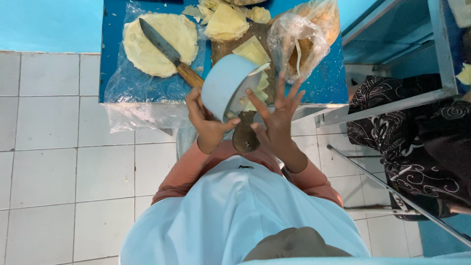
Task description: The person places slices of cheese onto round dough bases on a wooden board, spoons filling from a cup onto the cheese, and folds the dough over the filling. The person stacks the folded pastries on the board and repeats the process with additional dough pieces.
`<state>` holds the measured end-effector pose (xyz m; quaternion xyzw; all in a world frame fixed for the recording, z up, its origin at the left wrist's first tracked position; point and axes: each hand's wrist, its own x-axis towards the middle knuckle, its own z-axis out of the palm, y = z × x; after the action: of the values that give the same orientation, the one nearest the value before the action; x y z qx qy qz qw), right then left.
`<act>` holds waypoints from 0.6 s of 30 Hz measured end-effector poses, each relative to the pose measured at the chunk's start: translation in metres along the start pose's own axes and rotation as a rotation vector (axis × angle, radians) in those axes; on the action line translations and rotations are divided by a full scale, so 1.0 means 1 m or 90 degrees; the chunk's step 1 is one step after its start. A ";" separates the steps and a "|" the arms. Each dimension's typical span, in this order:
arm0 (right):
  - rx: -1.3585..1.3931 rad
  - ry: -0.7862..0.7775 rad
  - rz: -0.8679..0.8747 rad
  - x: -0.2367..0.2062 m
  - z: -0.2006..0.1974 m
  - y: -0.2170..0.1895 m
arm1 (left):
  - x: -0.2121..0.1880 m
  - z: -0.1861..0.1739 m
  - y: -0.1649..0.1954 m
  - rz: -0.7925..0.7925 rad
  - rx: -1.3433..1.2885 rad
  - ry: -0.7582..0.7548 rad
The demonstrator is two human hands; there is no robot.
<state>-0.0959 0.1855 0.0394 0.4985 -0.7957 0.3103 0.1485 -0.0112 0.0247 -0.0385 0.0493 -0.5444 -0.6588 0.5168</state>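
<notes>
The left hand (208,125) is wrapped round a pale blue round tin (226,84), thumb and fingers closed on its lower edge, tilting it on its side so the bottom faces up twd the camera. It sits just above the near edge of the blue table (114,73), over a dark wooden board (245,135) whose handle end hangs off the table. The right hand (277,115) is open, fingers spread wide, gripping nothing; its fingertips (249,92) touch the tin's open side, where pale yellow dough strips (255,91) show at the rim (can't tell how much is inside). More cut dough pieces (226,22) lie further back on the board. To the left, a flat round dough sheet (153,43) rests on clear plastic, w/ a knife (169,51) laid across it, blade on the dough, wooden handle pointing twd the tin. At right, just beside the tin, a crumpled clear plastic bag (301,37) holds something brownish. White floor tiles (44,147) below; a dark patterned cloth (412,142) off to the right.
</notes>
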 end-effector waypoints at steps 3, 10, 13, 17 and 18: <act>0.058 -0.018 -0.011 0.001 0.006 -0.001 | -0.002 -0.002 -0.005 0.048 0.054 -0.001; 0.637 -0.133 0.068 0.003 0.013 0.020 | 0.000 0.001 -0.003 0.002 0.006 -0.009; 0.514 -0.111 0.034 0.004 0.013 0.021 | 0.002 0.005 0.001 -0.020 -0.054 -0.001; -0.047 -0.002 -0.026 -0.011 0.020 0.006 | 0.003 0.006 0.005 -0.032 -0.087 0.016; -0.112 0.008 -0.040 -0.014 0.022 0.006 | 0.003 0.006 0.005 -0.033 -0.085 0.017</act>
<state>-0.0934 0.1830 0.0131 0.5063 -0.8029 0.2374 0.2067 -0.0133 0.0270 -0.0300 0.0377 -0.4911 -0.7059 0.5091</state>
